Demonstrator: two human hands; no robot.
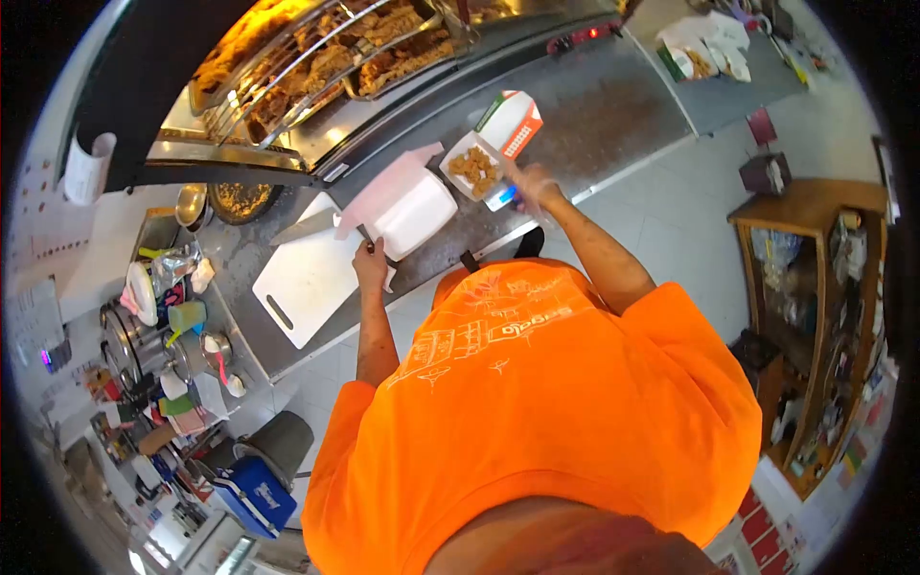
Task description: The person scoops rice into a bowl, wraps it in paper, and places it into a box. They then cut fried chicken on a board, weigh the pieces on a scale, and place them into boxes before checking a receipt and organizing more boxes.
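Your left hand [370, 261] rests at the near edge of the counter [613, 115], fingers curled around the dark handle of a cleaver [305, 227] whose grey blade lies flat across the far corner of the white cutting board [307, 278]. Just beside that hand sits a white foam clamshell box [414, 209], squarish with rounded corners, its pink-tinted lid [383, 187] flipped back toward the display case [326, 57]. Your right hand [532, 187] is out further along the counter, touching the near side of a small open cardboard box [474, 168]; how wide its fingers stand you cannot tell, since they blur against the box and a blue patch beneath. That box is white inside and holds a heap of golden-brown fried pieces [476, 171]; its raised flap is orange and green on the outside. It stands about midway between the counter's near and far edges, touching the foam box's corner.
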